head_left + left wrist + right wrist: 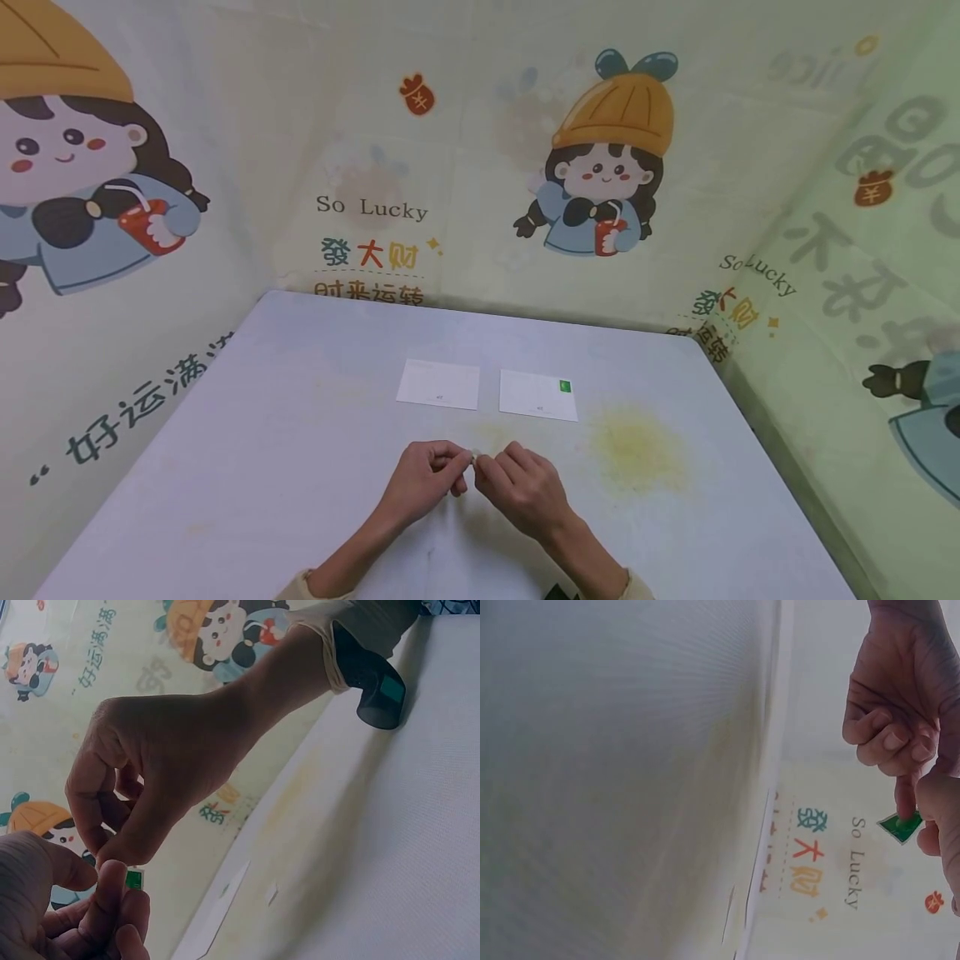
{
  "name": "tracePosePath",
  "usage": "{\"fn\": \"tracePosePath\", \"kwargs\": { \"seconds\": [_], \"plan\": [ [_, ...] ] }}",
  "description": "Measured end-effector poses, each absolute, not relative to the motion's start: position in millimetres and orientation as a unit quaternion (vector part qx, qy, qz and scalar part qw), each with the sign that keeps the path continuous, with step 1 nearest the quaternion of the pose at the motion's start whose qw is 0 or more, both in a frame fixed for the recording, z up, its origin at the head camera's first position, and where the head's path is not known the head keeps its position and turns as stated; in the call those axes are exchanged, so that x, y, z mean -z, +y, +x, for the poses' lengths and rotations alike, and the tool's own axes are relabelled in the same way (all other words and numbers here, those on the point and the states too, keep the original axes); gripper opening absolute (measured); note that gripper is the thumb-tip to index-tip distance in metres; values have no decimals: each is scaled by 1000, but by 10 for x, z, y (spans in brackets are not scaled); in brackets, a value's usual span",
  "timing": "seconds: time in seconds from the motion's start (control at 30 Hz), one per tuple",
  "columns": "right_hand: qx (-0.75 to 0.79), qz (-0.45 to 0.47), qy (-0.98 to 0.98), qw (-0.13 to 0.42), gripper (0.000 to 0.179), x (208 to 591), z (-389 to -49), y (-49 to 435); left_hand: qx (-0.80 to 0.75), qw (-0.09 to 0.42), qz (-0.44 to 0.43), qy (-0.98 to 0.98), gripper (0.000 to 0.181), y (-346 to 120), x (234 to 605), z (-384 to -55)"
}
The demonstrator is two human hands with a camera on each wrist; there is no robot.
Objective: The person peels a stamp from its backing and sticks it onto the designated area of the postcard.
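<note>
Both hands meet fingertip to fingertip above the near middle of the table. A small green stamp (900, 826) with a pale edge is between them, mostly covered by fingers in the head view. My left hand (431, 479) pinches it between thumb and index finger, the other fingers bent. From the other side my right hand (525, 492) pinches it, knuckles upward. Beyond the hands lie two white cards: a plain left card (438, 385) and a right card (536, 395) with a green stamp (565, 386) in its far right corner.
On the white table (262, 467), a small pale slip (272, 893) lies on the near side of a card in the left wrist view. A yellow stain (637, 450) marks the tabletop at right. Printed cloth walls (480, 167) stand round the table's back and sides.
</note>
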State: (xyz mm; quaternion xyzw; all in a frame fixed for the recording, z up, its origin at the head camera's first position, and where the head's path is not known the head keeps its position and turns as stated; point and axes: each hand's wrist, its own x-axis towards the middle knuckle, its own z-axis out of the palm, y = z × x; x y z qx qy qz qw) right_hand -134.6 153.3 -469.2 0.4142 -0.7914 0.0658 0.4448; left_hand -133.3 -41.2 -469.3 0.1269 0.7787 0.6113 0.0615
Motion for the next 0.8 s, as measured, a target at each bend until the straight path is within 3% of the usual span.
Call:
{"fn": "tracePosePath", "kwargs": {
  "seconds": [0.8],
  "plan": [
    [-60,445,-776,443,24,4703,-1342,1532,-611,64,113,781,14,-409,4701,-1302]
  ]
}}
